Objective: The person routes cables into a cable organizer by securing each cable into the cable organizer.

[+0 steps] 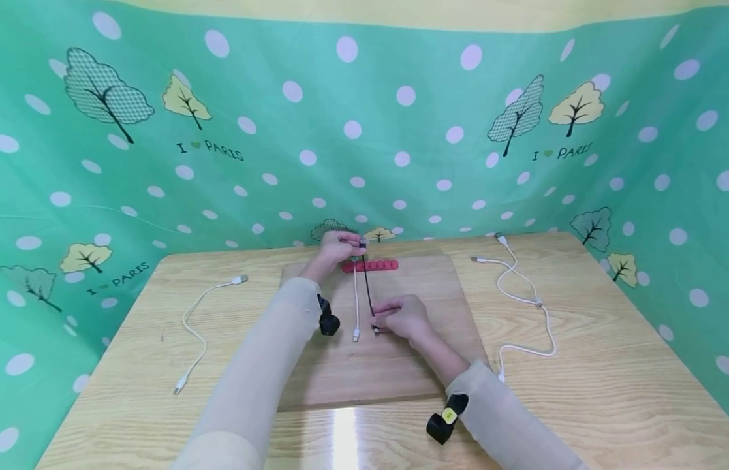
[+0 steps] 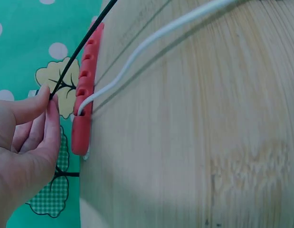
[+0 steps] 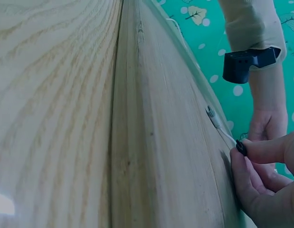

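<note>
A short black USB cable [image 1: 367, 285] is stretched between both hands above the wooden board. Its far end is pinched by my left hand [image 1: 338, 247], just behind the red cable holder [image 1: 380, 266]. My right hand [image 1: 408, 317] pinches the near end by its black plug [image 3: 241, 147], between thumb and index finger. Several notches line the holder, which lies near the board's back edge. A white cable [image 2: 137, 53] sits in the notch at its left end and runs toward me, left of the black one. The black cable hangs over the holder, apart from its notches.
The wooden board [image 1: 317, 382] lies mid-table. Another white cable [image 1: 194, 329] is on the table [image 1: 135, 418] to the left. To the right lies a longer, looped white cable [image 1: 546, 320]. A green dotted cloth [image 1: 376, 156] hangs behind the table.
</note>
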`<state>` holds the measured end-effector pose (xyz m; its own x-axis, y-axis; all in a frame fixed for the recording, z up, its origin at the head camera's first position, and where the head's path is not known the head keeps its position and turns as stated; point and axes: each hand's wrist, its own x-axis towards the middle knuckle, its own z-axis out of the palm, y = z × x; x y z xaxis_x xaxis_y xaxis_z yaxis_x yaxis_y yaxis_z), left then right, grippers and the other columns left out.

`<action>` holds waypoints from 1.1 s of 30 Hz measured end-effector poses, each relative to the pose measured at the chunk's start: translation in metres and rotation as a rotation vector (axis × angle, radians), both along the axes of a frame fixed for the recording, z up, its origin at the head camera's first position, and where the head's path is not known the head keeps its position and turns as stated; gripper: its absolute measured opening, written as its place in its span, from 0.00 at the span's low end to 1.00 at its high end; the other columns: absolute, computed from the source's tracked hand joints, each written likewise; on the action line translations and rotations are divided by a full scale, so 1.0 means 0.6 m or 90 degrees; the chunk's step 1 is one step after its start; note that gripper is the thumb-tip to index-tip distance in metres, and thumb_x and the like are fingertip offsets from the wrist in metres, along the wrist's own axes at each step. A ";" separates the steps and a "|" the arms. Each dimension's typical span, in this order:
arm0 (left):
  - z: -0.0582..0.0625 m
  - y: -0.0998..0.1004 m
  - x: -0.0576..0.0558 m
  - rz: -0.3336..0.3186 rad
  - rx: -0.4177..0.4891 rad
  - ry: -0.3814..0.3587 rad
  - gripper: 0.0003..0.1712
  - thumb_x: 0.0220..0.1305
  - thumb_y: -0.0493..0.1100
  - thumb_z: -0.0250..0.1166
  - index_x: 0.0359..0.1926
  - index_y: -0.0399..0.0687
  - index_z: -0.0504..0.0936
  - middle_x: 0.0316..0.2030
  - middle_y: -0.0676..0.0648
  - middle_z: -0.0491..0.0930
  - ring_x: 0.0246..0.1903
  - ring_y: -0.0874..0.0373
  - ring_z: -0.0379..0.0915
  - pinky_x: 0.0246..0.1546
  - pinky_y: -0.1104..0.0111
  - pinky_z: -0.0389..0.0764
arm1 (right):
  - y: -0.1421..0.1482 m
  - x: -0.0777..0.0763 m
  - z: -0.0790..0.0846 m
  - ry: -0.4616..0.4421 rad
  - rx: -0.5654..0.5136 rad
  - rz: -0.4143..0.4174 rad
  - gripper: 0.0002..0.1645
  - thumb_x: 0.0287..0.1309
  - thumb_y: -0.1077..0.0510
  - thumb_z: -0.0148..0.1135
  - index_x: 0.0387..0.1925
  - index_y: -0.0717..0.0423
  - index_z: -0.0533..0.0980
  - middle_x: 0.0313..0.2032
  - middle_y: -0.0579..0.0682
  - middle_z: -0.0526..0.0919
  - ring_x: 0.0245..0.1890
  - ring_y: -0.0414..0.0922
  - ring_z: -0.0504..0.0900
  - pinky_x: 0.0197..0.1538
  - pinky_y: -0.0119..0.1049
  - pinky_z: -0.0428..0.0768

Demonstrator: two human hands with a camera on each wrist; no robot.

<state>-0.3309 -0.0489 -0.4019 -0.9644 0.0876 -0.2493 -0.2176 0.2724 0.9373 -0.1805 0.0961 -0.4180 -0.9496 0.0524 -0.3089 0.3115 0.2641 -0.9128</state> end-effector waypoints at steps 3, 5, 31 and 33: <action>-0.001 0.001 0.004 -0.009 -0.032 0.009 0.21 0.53 0.30 0.69 0.51 0.38 0.81 0.50 0.38 0.83 0.49 0.49 0.80 0.53 0.67 0.82 | 0.001 0.001 0.000 -0.011 0.002 0.015 0.14 0.44 0.71 0.71 0.37 0.67 0.83 0.31 0.61 0.88 0.25 0.41 0.87 0.33 0.34 0.88; -0.001 0.001 0.005 -0.015 -0.060 0.020 0.21 0.52 0.30 0.70 0.49 0.39 0.82 0.49 0.39 0.83 0.46 0.51 0.81 0.51 0.68 0.83 | 0.002 0.000 0.001 -0.017 0.003 0.025 0.13 0.45 0.71 0.70 0.37 0.67 0.83 0.31 0.62 0.88 0.25 0.42 0.87 0.32 0.34 0.88; -0.014 0.008 -0.005 0.044 -0.176 0.030 0.19 0.42 0.33 0.76 0.40 0.44 0.87 0.47 0.43 0.86 0.51 0.50 0.79 0.46 0.67 0.85 | -0.006 -0.011 0.008 -0.029 0.078 0.078 0.11 0.44 0.70 0.71 0.34 0.64 0.84 0.29 0.56 0.88 0.20 0.37 0.83 0.30 0.30 0.86; -0.010 0.009 -0.004 0.037 -0.186 0.029 0.18 0.43 0.33 0.76 0.41 0.44 0.87 0.47 0.42 0.85 0.50 0.50 0.79 0.45 0.68 0.85 | -0.005 -0.010 0.008 -0.023 0.073 0.080 0.10 0.44 0.70 0.71 0.34 0.65 0.84 0.29 0.57 0.88 0.21 0.37 0.83 0.30 0.31 0.86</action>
<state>-0.3333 -0.0436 -0.4082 -0.9764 -0.0369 -0.2128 -0.2006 0.5199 0.8303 -0.1865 0.0929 -0.4134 -0.9392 -0.0292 -0.3421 0.3017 0.4055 -0.8629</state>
